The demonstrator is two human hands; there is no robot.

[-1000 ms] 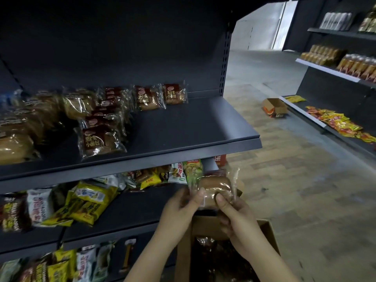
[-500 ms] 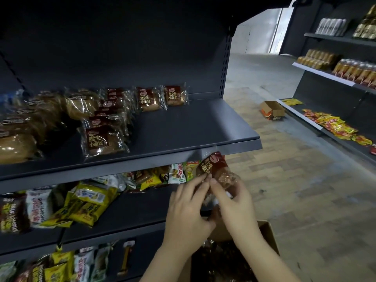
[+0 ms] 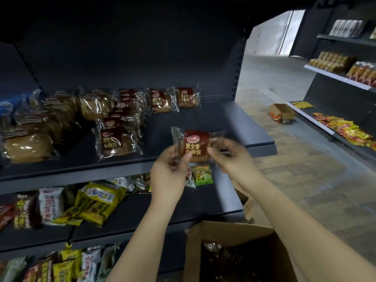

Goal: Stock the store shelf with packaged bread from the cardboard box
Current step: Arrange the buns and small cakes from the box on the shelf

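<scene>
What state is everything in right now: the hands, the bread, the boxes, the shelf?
Bread packet, held up off the shelves, label facing the camera.
Left hand, pinching the packet's left edge.
Right hand, pinching its right edge.
Cardboard box, open, packets inside.
Bread shelf, partly stocked; right side bare.
Small box on the floor, open.

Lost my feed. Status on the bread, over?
Left hand, right hand pinch one bread packet before the shelf edge. Cardboard box below. Nothing in between.
</scene>
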